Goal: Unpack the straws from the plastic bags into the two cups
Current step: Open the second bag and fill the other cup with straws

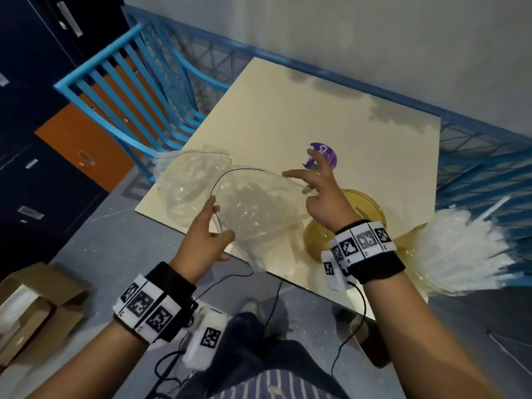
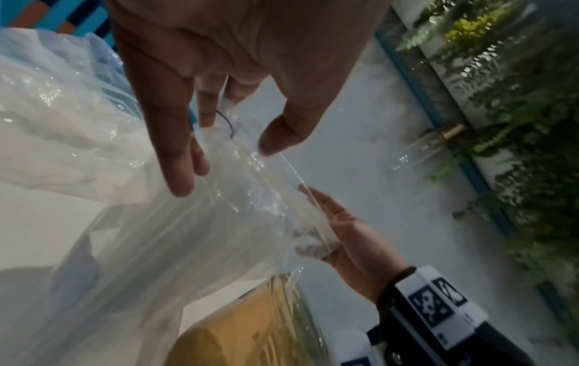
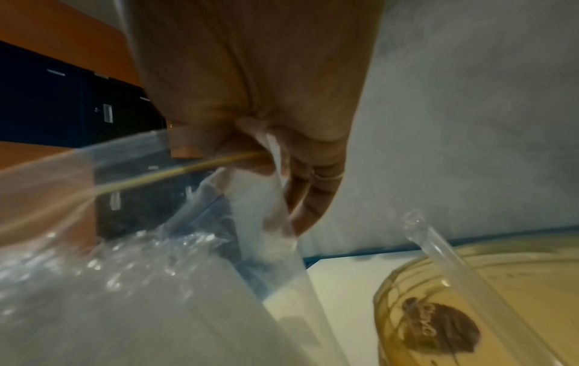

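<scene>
Both hands raised over the near edge of a cream table (image 1: 288, 110), apart, with 1 clear plastic bag (image 1: 250, 208) stretched between them. Left hand (image 1: 205, 234) at the bag's near left rim, thumb and fingers pinching the film beside the dark zip line. Right hand (image 1: 322, 197) at the far right corner of the same rim, lower fingers curled on the plastic, index and middle fingers splayed upward. Bag mouth pulled wide; contents hard to tell through the creased film. Behind the left hand, a 2nd crumpled clear bag (image 1: 184, 168) lying on the table. Just under the right wrist, an amber cup (image 1: 371, 203), 1 clear straw (image 3: 438, 250) leaning in it in the right wrist view. Right of that wrist, a 2nd amber cup (image 1: 408, 240) packed with a fan of white straws (image 1: 460, 251). Beyond the right fingertips, a purple label (image 1: 324, 154) on the tabletop.
</scene>
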Demonstrator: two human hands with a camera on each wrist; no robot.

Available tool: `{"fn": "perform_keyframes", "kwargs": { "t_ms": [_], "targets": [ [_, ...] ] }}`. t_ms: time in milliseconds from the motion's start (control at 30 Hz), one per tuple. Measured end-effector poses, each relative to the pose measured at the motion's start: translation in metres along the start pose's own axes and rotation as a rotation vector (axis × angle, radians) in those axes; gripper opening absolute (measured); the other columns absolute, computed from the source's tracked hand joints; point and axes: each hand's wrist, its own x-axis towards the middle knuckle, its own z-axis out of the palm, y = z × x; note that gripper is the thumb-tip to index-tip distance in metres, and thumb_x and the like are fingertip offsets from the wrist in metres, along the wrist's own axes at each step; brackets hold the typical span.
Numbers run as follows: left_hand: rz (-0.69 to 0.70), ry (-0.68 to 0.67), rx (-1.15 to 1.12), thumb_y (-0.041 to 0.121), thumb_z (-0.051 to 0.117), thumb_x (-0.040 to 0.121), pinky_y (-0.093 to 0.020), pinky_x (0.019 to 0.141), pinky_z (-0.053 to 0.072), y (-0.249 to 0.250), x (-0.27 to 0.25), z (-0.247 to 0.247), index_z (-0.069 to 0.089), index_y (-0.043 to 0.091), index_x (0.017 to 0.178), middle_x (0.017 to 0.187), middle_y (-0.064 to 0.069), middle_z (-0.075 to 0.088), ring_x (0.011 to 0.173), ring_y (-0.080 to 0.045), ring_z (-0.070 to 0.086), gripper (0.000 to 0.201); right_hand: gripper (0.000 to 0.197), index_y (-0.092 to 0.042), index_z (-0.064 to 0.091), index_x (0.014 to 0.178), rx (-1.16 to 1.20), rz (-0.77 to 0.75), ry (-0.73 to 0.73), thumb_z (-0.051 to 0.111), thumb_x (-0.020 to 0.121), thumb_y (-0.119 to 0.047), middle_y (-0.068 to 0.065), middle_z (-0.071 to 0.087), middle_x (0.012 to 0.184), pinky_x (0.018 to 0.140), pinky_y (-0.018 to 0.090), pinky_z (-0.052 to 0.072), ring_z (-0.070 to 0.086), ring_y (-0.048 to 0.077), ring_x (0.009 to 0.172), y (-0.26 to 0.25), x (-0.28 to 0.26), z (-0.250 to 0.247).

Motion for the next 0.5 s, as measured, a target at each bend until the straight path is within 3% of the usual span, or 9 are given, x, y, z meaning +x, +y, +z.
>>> {"fn": "perform_keyframes", "kwargs": {
  "t_ms": [67,133,200,267,333,400,433,500],
  "targets": [
    [0.020,-0.026,0.034,0.010,0.065,0.073,-0.035,0.072,0.057,0.003,0.008,-0.002,0.015,0.024,0.146,0.142,0.007,0.033,0.078,-0.013,0.055,0.090,0.077,-0.037,0.056,0.113,-0.009,-0.009,-0.134,0.030,0.070,0.022,0.000,0.014,0.155,0.086,0.014,0.042,0.032,0.017,0.136,-0.006,0.004,0.001],
    [0.051,-0.055,0.114,0.006,0.065,0.073,-0.031,0.071,0.054,0.007,0.014,-0.007,0.014,0.025,0.146,0.139,0.012,0.033,0.086,-0.009,0.055,0.092,0.076,-0.038,0.054,0.110,0.012,-0.028,-0.211,0.028,0.072,0.022,0.001,0.018,0.151,0.075,0.009,0.043,0.044,0.013,0.116,-0.013,0.005,0.003],
    [0.085,-0.086,0.166,-0.003,0.064,0.074,-0.020,0.062,0.050,0.006,0.019,-0.014,0.010,0.028,0.146,0.138,0.018,0.030,0.088,-0.006,0.054,0.095,0.074,-0.035,0.058,0.107,0.033,-0.027,-0.249,0.028,0.071,0.022,0.003,0.024,0.147,0.080,0.015,0.042,0.041,0.012,0.113,-0.016,0.004,0.005],
    [0.105,-0.110,0.176,-0.006,0.065,0.072,-0.018,0.056,0.051,0.003,0.024,-0.020,0.008,0.031,0.146,0.141,0.018,0.026,0.086,-0.007,0.054,0.101,0.072,-0.028,0.058,0.117,-0.013,0.071,-0.257,0.029,0.073,0.021,0.003,0.026,0.148,0.086,0.017,0.039,0.036,0.010,0.122,-0.013,0.004,0.004],
    [0.108,-0.125,0.212,-0.008,0.068,0.069,-0.017,0.055,0.052,-0.002,0.030,-0.024,0.010,0.031,0.146,0.148,0.013,0.020,0.083,-0.008,0.054,0.105,0.072,-0.024,0.038,0.139,-0.109,0.225,-0.314,0.036,0.078,0.015,0.004,0.026,0.152,0.095,0.021,0.037,0.035,0.015,0.133,-0.008,0.004,0.003],
    [0.108,-0.153,0.267,-0.006,0.073,0.065,-0.018,0.061,0.053,-0.005,0.036,-0.023,0.011,0.030,0.147,0.152,0.008,0.015,0.083,-0.012,0.055,0.109,0.084,-0.025,0.014,0.149,-0.091,0.359,-0.399,0.045,0.080,0.012,0.005,0.026,0.155,0.096,0.028,0.040,0.038,0.024,0.134,-0.005,0.002,0.011],
    [0.106,-0.178,0.271,-0.004,0.076,0.063,-0.019,0.067,0.052,-0.005,0.040,-0.021,0.009,0.031,0.147,0.151,0.007,0.019,0.086,-0.017,0.056,0.113,0.092,-0.027,0.007,0.150,-0.022,0.396,-0.416,0.050,0.079,0.014,0.003,0.026,0.155,0.095,0.031,0.042,0.043,0.026,0.129,-0.005,0.001,0.016],
    [0.101,-0.228,0.249,0.000,0.078,0.062,-0.028,0.079,0.052,-0.003,0.044,-0.017,0.001,0.036,0.146,0.135,0.015,0.040,0.093,-0.030,0.059,0.120,0.100,-0.029,0.000,0.149,0.209,0.387,-0.359,0.052,0.078,0.017,-0.001,0.027,0.155,0.087,0.038,0.048,0.058,0.021,0.095,-0.008,-0.003,0.027]
  ]
}}
